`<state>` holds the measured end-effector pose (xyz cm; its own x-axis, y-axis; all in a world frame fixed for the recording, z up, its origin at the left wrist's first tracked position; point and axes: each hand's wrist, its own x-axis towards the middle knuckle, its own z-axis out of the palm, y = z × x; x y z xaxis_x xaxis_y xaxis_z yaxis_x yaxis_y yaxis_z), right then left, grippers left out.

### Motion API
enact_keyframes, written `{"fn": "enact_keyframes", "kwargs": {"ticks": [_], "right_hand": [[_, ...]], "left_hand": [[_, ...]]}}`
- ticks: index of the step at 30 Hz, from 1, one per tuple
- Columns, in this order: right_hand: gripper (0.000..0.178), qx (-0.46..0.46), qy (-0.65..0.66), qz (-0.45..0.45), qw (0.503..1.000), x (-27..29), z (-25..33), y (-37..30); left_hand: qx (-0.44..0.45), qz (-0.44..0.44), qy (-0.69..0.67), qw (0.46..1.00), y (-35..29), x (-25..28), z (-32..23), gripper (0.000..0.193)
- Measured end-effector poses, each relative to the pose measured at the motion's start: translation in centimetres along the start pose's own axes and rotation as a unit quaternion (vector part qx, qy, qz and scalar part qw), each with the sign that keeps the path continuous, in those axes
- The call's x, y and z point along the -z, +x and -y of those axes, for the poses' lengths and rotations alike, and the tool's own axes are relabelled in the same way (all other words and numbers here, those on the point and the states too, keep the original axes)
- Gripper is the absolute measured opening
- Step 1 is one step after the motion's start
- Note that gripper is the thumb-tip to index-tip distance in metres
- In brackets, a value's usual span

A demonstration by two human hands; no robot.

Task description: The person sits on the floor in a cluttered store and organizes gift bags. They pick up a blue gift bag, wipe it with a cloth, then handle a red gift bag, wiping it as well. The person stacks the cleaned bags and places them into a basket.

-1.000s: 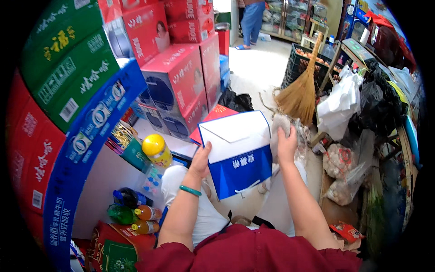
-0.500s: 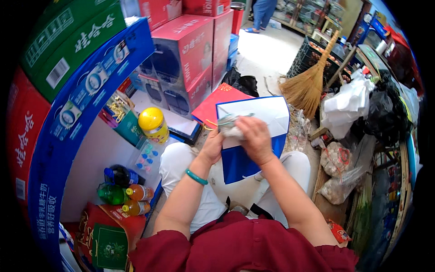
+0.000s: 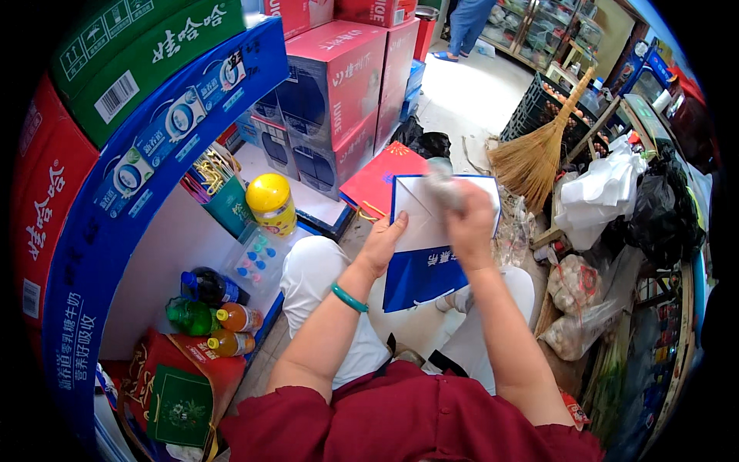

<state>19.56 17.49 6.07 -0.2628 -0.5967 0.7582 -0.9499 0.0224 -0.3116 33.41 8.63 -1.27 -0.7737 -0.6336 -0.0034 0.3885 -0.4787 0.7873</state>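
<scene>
A flat blue-and-white paper bag (image 3: 419, 279) rests over my lap, its white folded panel at the far end and its blue part nearer me. My left hand (image 3: 383, 245), below a green bangle, grips the bag's left edge with the thumb on top. Over the white panel, my right hand (image 3: 471, 231) is closed on a crumpled greyish cloth (image 3: 441, 185). Both the cloth and these fingers are smeared by motion. Just beyond the bag lies a red paper bag (image 3: 383, 179) with yellow cord handles.
Stacked cartons (image 3: 350, 85) stand ahead on the left. A yellow-lidded tub (image 3: 271, 204) and several drink bottles (image 3: 235, 317) are at my left. To the right are a straw broom (image 3: 531, 158), white plastic bags (image 3: 600, 189) and bagged bulbs (image 3: 573, 285). Another person's legs (image 3: 466, 27) show far ahead.
My right hand and the cloth have moved right and away from my left hand. My left hand now holds the bag's left edge. The whole view has shifted slightly.
</scene>
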Motion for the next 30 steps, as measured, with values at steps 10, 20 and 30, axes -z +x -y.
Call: {"fn": "enact_keyframes", "kwargs": {"ticks": [10, 20, 30], "right_hand": [[0.032, -0.301, -0.02, -0.076, 0.951, 2.1, -8.3, -2.8], [0.033, 0.124, 0.059, 0.088, 0.987, -3.0, 4.0, -5.5], [0.026, -0.427, 0.206, -0.095, 0.876, 1.2, -10.2, -5.8]], "left_hand": [[0.0, -0.045, -0.067, 0.997, -0.4, 1.3, -0.9, 0.036], [0.043, 0.014, -0.291, 0.956, 1.3, 4.6, 1.7, 0.048], [-0.078, -0.079, -0.16, 0.981, 0.5, 1.7, -1.5, 0.048]]}}
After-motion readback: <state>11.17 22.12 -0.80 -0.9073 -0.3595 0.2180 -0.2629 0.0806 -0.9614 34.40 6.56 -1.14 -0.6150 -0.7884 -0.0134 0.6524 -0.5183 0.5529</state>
